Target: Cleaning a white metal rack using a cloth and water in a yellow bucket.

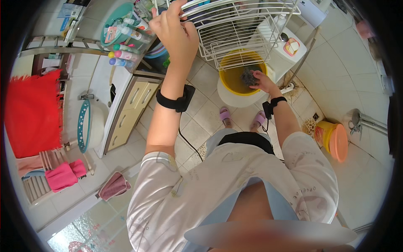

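My left hand (176,30) is raised at the top, its fingers closed around the frame of a white wire rack (234,34). The rack hangs or stands tilted over a yellow plastic basin (223,80). Over the basin, my right hand (263,82) holds a grey mesh scouring pad (248,77) between thumb and fingers. Under the basin shows a white toilet lid (241,100). What supports the rack cannot be told.
A white toilet tank (299,52) bears a soap dish (292,46) and a pump bottle (279,22). Left are bottles (126,55), a teal basin (105,30) and a washstand (126,116). A lidded yellow bucket (322,134) stands right, near a wall tap (355,121).
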### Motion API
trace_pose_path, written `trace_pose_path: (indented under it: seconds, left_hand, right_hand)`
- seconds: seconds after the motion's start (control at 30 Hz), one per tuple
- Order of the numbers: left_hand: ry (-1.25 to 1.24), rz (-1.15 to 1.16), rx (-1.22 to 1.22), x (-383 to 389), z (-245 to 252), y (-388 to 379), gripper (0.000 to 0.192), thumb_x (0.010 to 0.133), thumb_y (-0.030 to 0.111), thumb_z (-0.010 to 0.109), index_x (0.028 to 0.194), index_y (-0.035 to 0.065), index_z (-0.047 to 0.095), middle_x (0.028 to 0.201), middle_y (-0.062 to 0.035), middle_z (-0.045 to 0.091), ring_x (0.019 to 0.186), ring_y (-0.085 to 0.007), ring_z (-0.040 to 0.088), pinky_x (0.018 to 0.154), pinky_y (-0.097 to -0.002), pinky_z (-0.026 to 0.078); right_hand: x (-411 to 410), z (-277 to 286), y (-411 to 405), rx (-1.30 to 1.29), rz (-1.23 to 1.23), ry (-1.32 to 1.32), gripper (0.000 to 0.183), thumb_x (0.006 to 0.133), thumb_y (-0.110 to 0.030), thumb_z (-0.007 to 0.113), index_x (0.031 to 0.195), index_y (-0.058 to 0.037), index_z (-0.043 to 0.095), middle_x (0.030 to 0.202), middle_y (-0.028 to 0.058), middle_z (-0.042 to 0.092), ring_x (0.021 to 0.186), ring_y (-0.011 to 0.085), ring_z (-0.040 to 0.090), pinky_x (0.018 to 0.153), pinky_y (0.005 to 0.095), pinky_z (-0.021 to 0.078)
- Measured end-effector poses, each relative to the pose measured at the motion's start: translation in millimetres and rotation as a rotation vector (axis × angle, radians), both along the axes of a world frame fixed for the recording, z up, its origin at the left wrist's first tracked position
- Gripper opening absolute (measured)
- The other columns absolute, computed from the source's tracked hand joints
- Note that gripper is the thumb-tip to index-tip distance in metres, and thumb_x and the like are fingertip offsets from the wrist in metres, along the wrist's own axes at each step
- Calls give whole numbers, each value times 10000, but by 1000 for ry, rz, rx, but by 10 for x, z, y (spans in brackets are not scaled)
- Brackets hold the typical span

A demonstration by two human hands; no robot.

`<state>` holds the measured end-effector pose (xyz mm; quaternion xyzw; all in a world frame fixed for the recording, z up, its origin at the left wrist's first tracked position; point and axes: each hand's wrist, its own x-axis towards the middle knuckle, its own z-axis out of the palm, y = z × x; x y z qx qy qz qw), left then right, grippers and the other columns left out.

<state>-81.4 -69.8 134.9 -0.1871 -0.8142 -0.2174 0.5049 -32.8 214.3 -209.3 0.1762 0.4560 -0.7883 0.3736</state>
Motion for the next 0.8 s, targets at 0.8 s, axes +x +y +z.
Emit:
trace_pose_path:
  seconds: [0.8]
  left_hand:
    - [149, -169, 59, -137, -27, 44, 524, 686, -42, 518, 1168, 132, 625, 729, 4, 531, 771, -238, 449, 1075, -545, 307]
  right_hand:
    - [121, 3631, -44, 746, -90, 1459, 138, 1039, -196, 454, 990, -67, 447, 1219, 38, 593, 881, 124, 488, 762, 287, 472]
